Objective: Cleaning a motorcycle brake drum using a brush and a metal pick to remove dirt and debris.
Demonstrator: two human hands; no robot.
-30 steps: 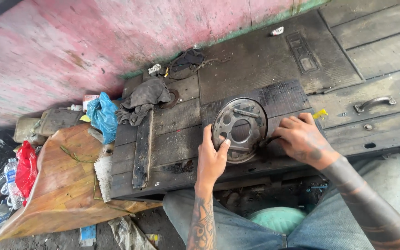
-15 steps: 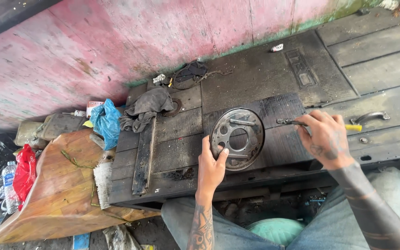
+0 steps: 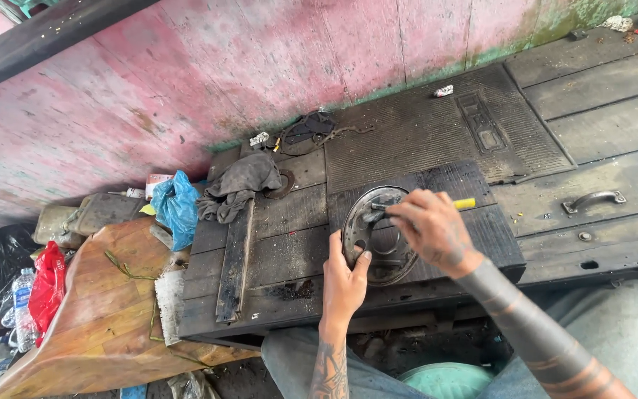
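The left hand (image 3: 342,284) reaches forward from the bottom of the view on a straight, tattooed forearm, back of the hand up. Its fingers are spread and lightly bent, the thumb and forefinger fanned apart, the grip loose and unclosed, pressing flat.

The right hand (image 3: 430,229) comes in from the lower right on a forearm banded with dark tattoo rings, the wrist angled toward the left. Its fingers are curled inward into a closed grip, knuckles up, thumb tucked beneath. The two hands lie near each other, the right slightly farther forward than the left, not touching.
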